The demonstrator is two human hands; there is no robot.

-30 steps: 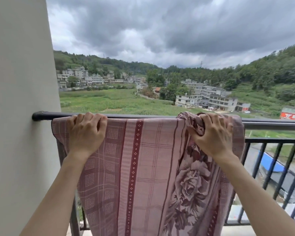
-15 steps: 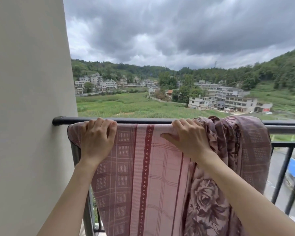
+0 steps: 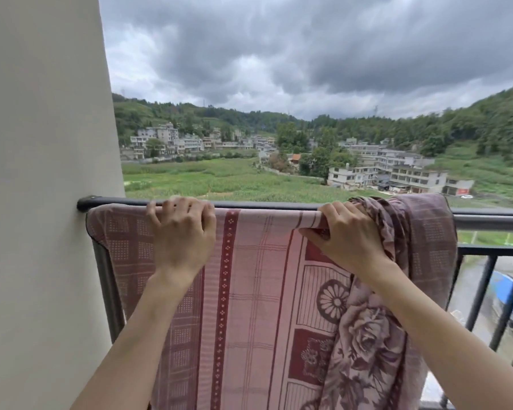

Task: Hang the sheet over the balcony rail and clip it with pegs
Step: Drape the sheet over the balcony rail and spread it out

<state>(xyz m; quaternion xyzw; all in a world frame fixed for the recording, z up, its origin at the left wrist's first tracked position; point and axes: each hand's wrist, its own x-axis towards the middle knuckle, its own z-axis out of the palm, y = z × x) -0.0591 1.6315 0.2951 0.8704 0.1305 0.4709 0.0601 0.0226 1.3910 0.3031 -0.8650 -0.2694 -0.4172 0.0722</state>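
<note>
A pink and maroon patterned sheet (image 3: 258, 291) hangs over the dark metal balcony rail (image 3: 279, 206), spread flat on the left and bunched in folds at the right (image 3: 397, 229). My left hand (image 3: 182, 235) grips the sheet's top over the rail, fingers curled across it. My right hand (image 3: 347, 235) holds the sheet at the rail just left of the bunched part, thumb under a fold. No pegs are in view.
A pale wall (image 3: 42, 202) stands close on the left, where the rail ends. To the right the bare rail (image 3: 492, 220) runs on above dark vertical bars (image 3: 483, 291). Beyond lie fields, buildings and a long drop.
My right hand has shifted along the rail and pulled more flat sheet out of the bunch. My left hand keeps its grip. The view has turned left.
</note>
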